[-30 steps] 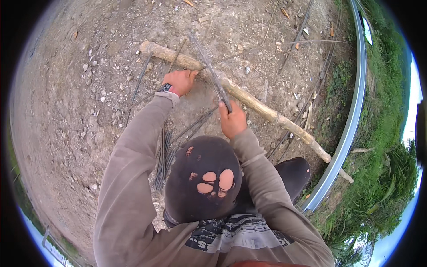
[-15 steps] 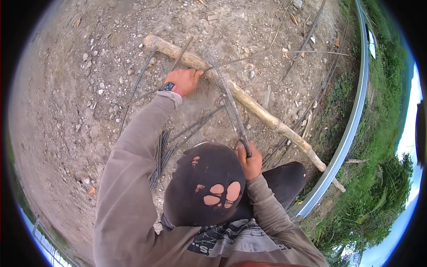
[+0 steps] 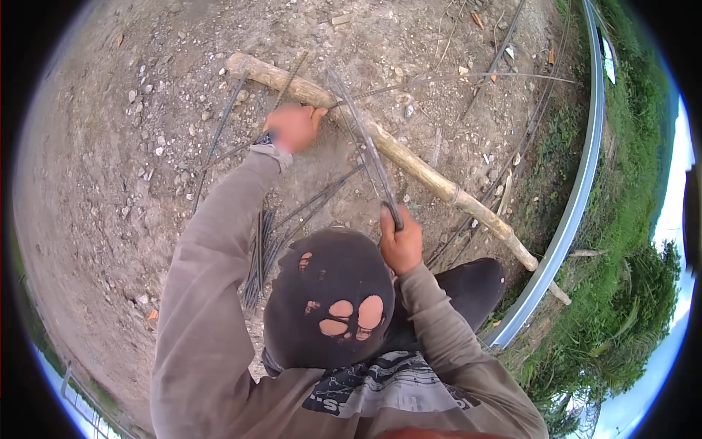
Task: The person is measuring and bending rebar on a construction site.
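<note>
My left hand (image 3: 295,126) is closed around a thin steel rod (image 3: 468,75), pressing it down across a long wooden pole (image 3: 420,170) on the ground. The rod stretches out to the right beyond the pole. In my right hand (image 3: 403,241) is the grip end of a hacksaw (image 3: 370,146), my fingers wrapped round it. The saw's frame lies across the rod and pole, just right of my left hand. Its thin blade shows beside the frame; the exact contact with the rod is too small to tell.
Cut rods (image 3: 257,267) lie bundled left of my bent knee (image 3: 329,293). Another short rod (image 3: 227,113) rests near the pole's far end. Longer rods (image 3: 504,51) lie at the right, before a metal guardrail (image 3: 578,183) with grass behind. The ground is stony dirt.
My right hand and the hacksaw have shifted slightly up and left, pushing the saw farther across the rod. My left hand keeps its hold on the rod.
</note>
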`<state>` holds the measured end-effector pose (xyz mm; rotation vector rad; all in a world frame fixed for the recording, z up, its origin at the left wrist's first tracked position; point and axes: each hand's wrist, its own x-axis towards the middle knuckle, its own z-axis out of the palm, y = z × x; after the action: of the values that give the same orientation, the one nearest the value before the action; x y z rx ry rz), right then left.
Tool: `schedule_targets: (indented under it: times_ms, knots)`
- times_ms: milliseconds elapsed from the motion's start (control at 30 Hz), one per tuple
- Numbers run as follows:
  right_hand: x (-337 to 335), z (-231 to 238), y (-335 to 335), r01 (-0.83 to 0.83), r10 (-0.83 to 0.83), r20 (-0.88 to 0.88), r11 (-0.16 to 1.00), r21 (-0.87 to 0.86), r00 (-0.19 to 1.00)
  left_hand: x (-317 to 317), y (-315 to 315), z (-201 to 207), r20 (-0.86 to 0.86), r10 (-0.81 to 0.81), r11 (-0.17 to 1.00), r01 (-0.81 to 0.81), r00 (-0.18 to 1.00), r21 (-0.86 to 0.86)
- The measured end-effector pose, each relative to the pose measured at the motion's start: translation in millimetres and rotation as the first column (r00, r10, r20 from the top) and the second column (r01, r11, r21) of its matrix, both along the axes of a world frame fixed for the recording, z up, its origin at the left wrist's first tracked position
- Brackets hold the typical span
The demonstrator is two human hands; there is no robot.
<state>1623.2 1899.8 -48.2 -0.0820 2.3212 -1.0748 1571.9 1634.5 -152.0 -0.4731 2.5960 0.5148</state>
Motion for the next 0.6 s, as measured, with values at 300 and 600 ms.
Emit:
schedule_targets:
  times_ms: [300,600]
  knots:
    - [3.6,-21.7,-4.4,-0.050,0.050,-0.027,0.999,0.020,0.998,11.2,-2.6,-26.5,-0.053,-0.005,0.999,0.003,0.999,-0.049]
    - [-89.4,-36.3,-80.2,-0.051,0.047,-0.108,0.998,-0.035,0.993,-9.7,11.5,-21.3,-0.083,-0.035,0.999,0.036,0.996,0.007]
